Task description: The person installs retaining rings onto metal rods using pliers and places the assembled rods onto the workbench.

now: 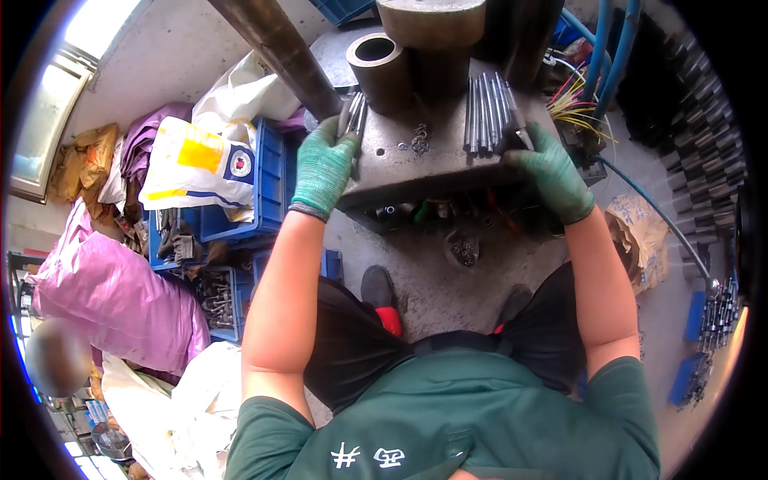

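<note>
My left hand (pixel 324 166), in a green knit glove, is closed at the left edge of the steel press table (pixel 404 172). Its thumb and fingers are around a few slim metal rods (pixel 357 112) that stick up past them. My right hand (pixel 554 174), gloved alike, is closed at the table's right side, its fingertips on a dark metal piece (pixel 522 138) with a shiny end; its exact kind is blurred. Just left of that hand, several grey metal rods (pixel 484 112) lie side by side. Small metal rings (pixel 419 140) are heaped mid-table.
A thick hollow cylinder (pixel 376 68) and the press's round block (pixel 432 22) stand behind. Left are blue crates (pixel 272 172), a white-yellow sack (pixel 200 168) and a purple sack (pixel 120 288). Blue hoses (pixel 600 56) and loose wires (pixel 572 104) hang right. A bag of small parts (pixel 462 248) lies below.
</note>
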`<state>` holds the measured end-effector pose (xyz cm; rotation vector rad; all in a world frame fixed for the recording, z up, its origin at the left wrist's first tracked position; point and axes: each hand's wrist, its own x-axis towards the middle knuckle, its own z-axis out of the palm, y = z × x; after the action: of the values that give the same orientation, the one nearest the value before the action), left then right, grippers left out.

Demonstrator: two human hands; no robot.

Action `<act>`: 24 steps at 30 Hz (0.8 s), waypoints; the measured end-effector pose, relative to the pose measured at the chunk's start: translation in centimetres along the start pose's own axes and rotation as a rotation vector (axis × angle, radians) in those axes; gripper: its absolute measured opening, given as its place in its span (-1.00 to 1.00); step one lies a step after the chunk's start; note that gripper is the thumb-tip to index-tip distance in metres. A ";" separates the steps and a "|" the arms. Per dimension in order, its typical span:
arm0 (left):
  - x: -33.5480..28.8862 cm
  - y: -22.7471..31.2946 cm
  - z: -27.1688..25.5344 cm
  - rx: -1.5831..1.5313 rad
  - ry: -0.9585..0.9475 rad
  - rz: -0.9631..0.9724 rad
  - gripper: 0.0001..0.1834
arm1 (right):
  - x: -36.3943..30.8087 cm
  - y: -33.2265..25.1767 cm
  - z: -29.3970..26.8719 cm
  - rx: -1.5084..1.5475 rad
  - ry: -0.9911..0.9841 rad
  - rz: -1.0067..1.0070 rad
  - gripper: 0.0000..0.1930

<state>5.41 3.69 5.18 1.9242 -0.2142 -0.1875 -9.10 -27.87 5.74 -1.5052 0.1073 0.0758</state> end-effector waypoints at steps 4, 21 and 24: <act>2.3 -1.7 -0.6 0.574 0.193 0.398 -0.48 | 3.0 3.1 -3.9 -0.182 0.346 -0.187 -0.46; 2.9 -2.4 0.4 0.866 0.196 0.412 -0.71 | 4.4 2.2 -5.2 -1.133 0.560 -0.067 -0.43; 2.7 -2.3 0.1 0.818 0.237 0.470 -0.69 | 4.5 2.4 -5.3 -1.175 0.543 -0.052 -0.45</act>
<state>8.14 3.73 2.94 2.5994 -0.6481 0.5173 -5.06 -33.12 2.49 -2.6708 0.5257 -0.3826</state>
